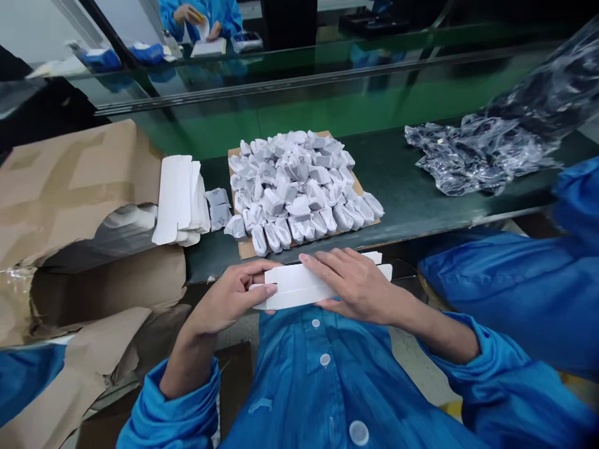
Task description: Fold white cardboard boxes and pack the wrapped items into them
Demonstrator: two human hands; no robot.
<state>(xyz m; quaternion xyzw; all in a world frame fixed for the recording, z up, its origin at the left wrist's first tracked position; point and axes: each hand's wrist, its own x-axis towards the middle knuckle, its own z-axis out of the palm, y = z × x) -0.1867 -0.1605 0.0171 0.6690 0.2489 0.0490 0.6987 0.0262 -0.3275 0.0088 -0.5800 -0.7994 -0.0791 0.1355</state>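
Smooth flat white carton blank (309, 287), each end pinched in left hand's (229, 299) and right hand's (355, 284) grip.

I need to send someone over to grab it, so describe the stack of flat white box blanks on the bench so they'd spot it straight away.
Start at the big torn brown carton on the left of the dark bench. The stack of flat white box blanks leans against its right edge, left of the cardboard sheet heaped with small wrapped packets. Unlike those lumpy packets, it is long, flat, smooth and unwrapped.

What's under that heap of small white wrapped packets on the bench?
The small white wrapped packets lie on a flat brown cardboard sheet, only its edges and corners showing. Its middle is covered.
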